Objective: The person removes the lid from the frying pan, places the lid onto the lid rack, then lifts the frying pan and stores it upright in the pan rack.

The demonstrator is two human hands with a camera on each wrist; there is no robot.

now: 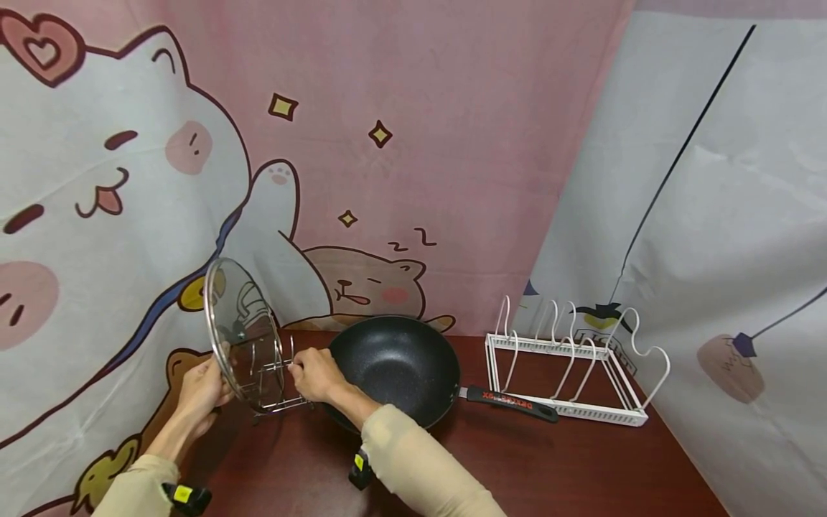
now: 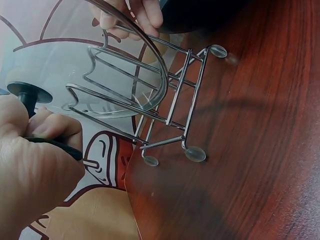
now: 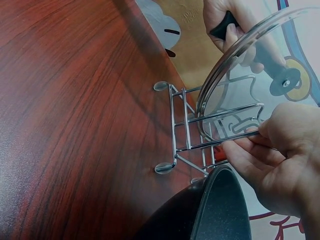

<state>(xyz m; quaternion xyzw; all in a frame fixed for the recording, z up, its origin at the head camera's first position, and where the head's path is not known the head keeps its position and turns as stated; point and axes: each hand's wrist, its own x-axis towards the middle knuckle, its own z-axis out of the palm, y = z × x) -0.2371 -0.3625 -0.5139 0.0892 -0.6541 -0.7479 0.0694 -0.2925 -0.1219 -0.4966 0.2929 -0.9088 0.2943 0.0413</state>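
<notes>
A round glass lid with a metal rim stands nearly upright at the left of the table, its lower edge among the wires of a small chrome rack. My left hand grips the lid by its black handle, on the side away from the rack. On the rack's other side, my right hand pinches one of the upright wires between thumb and fingers. Close by the right hand stands a black wok, its long handle pointing right.
A white wire rack with several upright loops stands at the right, its front edge behind the wok handle. A printed cloth hangs behind the reddish-brown wooden table and along its sides.
</notes>
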